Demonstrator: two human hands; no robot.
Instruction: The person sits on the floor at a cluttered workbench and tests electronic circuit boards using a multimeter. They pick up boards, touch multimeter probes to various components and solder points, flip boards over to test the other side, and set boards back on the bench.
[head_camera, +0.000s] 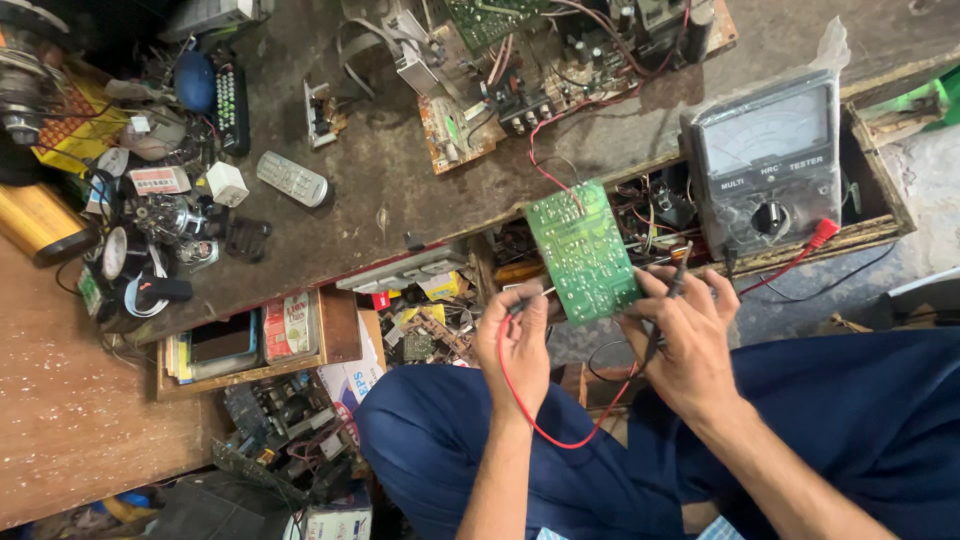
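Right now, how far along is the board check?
Done: the analog multimeter sits on the bench edge with leads plugged in, and the green circuit board is out, solder side up. In hand: the left hand holds the red-lead probe and the right hand the black probe, both at the board's lower edge. Left: unclear; the meter reading isn't legible.

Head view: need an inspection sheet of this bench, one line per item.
Surface: worn dark workbench, scratched and stained.
Job's things: green circuit board at the bench edge; analog meter in a plastic cover.
Clutter: white remote, opened chassis with boards, small parts heaped at the left, books on a low shelf.
Grippers: left hand pinches a probe with a red lead; right hand holds a black probe by the board.
Cables: red lead loops below the hands; red plug at the meter.
Surroundings: person's blue trousers; floor partly hidden.
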